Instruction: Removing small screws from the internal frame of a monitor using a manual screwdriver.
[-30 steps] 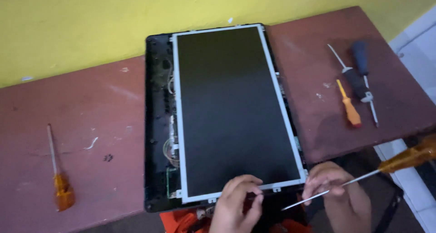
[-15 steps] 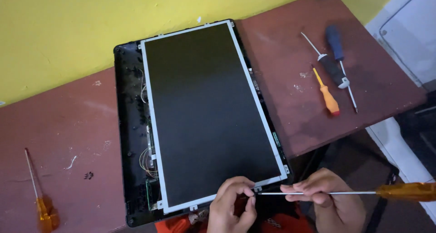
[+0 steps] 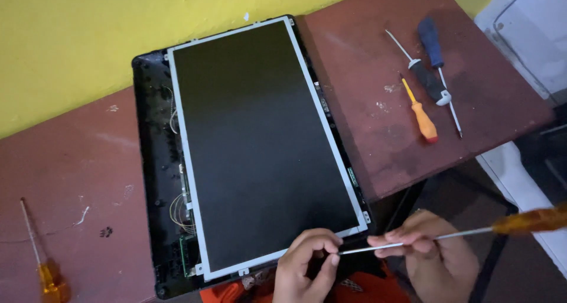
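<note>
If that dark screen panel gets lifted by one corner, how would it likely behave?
The screen panel looks thin and wide, so it would probably flex and might crack. Its glossy face seems slippery. Thin wires run along its left edge in the black case, so they may tug it back.

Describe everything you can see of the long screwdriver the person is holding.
The long screwdriver has a see-through amber handle, seemingly plastic, and a thin silvery metal shaft. It lies nearly level, handle out past the table's edge at the right, tip pointing left toward the near corner of the screen panel. The right hand pinches the shaft; the left hand meets the tip.
</note>
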